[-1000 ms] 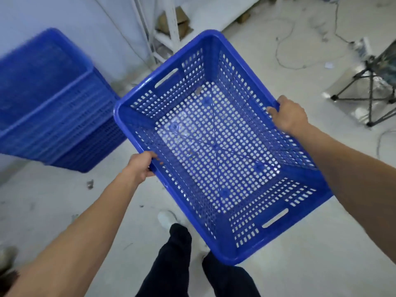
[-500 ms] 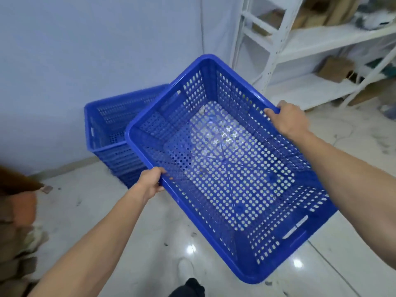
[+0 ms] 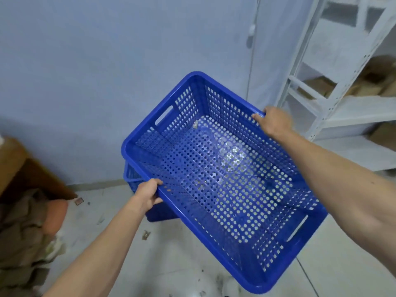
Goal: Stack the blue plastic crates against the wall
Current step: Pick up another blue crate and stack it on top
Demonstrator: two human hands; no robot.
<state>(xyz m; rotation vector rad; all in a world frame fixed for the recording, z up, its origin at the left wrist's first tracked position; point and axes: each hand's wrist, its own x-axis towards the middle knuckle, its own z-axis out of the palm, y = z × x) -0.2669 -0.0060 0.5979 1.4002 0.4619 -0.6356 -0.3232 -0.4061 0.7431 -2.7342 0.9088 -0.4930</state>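
I hold an empty blue perforated plastic crate [image 3: 216, 168] in the air in front of me, tilted a little. My left hand [image 3: 147, 194] grips its left long rim. My right hand [image 3: 274, 123] grips the opposite long rim, farther away. Beneath the held crate, a stack of blue crates [image 3: 137, 181] stands on the floor against the pale wall [image 3: 107, 71]; the held crate hides most of it, so only its left edge and a lower corner show.
A white metal shelving rack [image 3: 334, 99] with cardboard boxes stands at the right. A brown wooden piece [image 3: 27, 172] and piled sacks [image 3: 27, 232] sit at the left. A cable [image 3: 251, 61] hangs down the wall. Small debris lies on the tiled floor [image 3: 167, 264].
The view has swung toward the wall. The held crate has come over the stack on the floor and now hides most of it. Both hands keep their grip.
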